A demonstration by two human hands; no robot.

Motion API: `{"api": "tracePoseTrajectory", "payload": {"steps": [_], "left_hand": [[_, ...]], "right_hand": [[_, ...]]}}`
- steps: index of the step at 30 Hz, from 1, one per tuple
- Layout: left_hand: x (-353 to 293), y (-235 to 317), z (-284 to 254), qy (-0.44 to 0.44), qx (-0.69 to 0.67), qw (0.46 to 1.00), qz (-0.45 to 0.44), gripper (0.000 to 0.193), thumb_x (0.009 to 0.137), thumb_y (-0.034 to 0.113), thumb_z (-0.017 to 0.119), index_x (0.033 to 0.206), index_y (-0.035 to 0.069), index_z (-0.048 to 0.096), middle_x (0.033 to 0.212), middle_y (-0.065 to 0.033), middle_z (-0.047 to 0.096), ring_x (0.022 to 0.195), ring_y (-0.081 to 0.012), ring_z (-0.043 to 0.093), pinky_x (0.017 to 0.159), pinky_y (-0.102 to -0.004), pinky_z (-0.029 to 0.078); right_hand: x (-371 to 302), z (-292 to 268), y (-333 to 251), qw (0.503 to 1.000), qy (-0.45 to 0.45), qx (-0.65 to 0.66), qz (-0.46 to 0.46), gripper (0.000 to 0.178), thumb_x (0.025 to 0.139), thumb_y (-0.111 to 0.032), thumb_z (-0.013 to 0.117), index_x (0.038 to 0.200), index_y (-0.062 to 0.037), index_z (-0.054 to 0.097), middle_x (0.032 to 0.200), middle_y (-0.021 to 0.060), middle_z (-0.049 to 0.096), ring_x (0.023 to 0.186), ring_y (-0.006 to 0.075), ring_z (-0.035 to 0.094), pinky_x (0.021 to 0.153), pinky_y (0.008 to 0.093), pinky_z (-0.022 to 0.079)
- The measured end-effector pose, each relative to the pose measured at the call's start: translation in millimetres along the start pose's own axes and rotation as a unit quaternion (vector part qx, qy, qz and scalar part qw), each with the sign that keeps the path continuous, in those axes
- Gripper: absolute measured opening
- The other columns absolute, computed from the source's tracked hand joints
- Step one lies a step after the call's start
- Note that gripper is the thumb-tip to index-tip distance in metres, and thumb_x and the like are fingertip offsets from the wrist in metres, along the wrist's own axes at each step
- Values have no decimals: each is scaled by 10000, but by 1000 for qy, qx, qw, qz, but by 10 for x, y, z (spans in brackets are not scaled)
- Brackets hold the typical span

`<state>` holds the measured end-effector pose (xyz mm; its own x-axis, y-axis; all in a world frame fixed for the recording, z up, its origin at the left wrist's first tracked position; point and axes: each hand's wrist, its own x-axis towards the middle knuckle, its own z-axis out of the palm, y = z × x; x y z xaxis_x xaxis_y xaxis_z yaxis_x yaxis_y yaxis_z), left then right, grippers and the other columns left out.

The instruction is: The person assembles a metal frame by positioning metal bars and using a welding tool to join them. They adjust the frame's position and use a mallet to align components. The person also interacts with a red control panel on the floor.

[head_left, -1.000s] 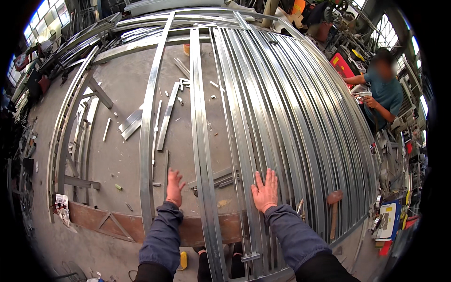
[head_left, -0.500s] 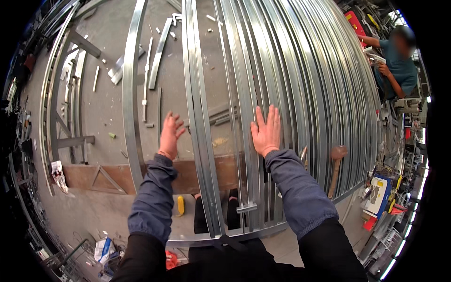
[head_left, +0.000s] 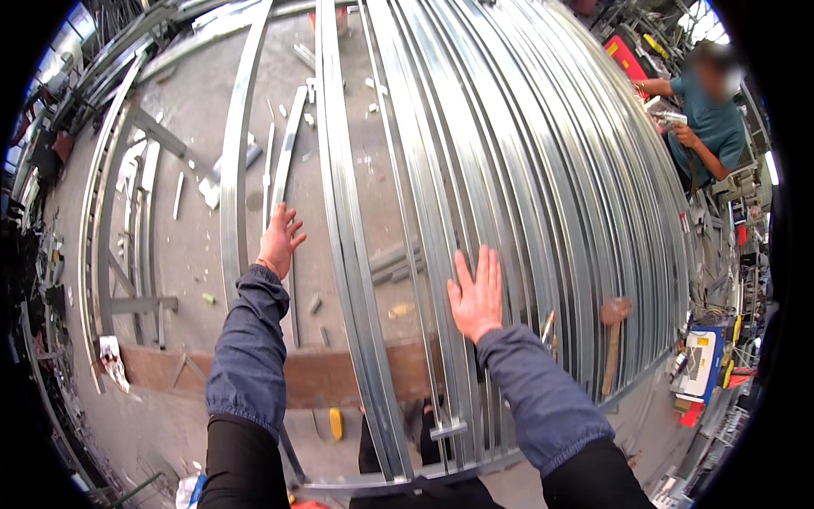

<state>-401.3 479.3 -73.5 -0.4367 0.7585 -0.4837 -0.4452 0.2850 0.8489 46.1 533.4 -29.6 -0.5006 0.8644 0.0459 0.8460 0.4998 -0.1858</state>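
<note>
Long silver metal bars [head_left: 543,170] run side by side away from me, held up above the floor. My right hand [head_left: 476,299] lies flat over them with its fingers stretched out; whether it presses on them I cannot tell. To the left, my left hand [head_left: 280,243] hovers with fingers apart and nothing in it. It is between a single wide metal bar [head_left: 235,195] and a pair of bars lying close together [head_left: 346,246]. A hammer [head_left: 611,348] with a wooden handle rests on the bars right of my right hand. Near my body, a short metal crosspiece [head_left: 449,429] sits across the bars.
Beneath the bars, a brown board [head_left: 318,378] spans crosswise. A yellow object [head_left: 337,424] and scattered metal offcuts [head_left: 297,127] lie on the floor. A metal frame [head_left: 110,246] stands at left. At far right are a person [head_left: 710,110] and a blue-and-white machine [head_left: 699,363].
My left hand has moved left, away from the pair of bars toward the single bar. My right hand stays outstretched over the bars and appears lower in the picture, as the view has tilted up.
</note>
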Motion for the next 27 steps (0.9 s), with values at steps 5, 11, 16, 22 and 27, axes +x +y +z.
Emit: {"api": "tracePoseTrajectory", "payload": {"steps": [5,11,16,22,27], "left_hand": [[849,471,-40,10,-16,1000,11,944,1089,710,385,1743,92,100,1791,-178,198,1618,-369,289,1263,-504,336],[1902,538,446,67,11,995,70,1000,1049,735,453,1734,66,165,1781,-181,245,1625,-360,279,1277,-499,279],[1916,285,1030,52,179,977,104,889,1048,436,632,1691,-22,223,1601,-267,513,1472,-341,515,1200,-380,393],[307,-127,1071,50,233,962,134,769,1039,347,666,1594,-80,347,1440,-293,628,1324,-355,632,1141,-403,467],[-1562,-848,1301,115,384,912,81,1054,970,450,760,1648,-121,190,1667,-381,317,1565,-469,337,1287,-465,294]], "right_hand": [[32,-73,-3,1000,-20,17,12,665,1052,-408,572,1666,-202,421,1732,326,218,1612,512,193,1319,584,178],[82,-57,-13,999,-26,20,6,664,1050,-421,567,1661,-198,437,1717,347,236,1611,529,177,1313,590,175],[33,-59,3,999,-37,10,9,659,1049,-423,567,1658,-203,447,1718,346,236,1612,530,174,1312,586,177],[-10,-27,-9,1000,-22,14,13,660,1049,-429,577,1657,-206,449,1738,316,224,1622,501,178,1310,579,183],[41,-184,49,998,-17,56,15,670,1051,-432,575,1646,-148,455,1727,322,249,1614,507,194,1306,584,195]]}}
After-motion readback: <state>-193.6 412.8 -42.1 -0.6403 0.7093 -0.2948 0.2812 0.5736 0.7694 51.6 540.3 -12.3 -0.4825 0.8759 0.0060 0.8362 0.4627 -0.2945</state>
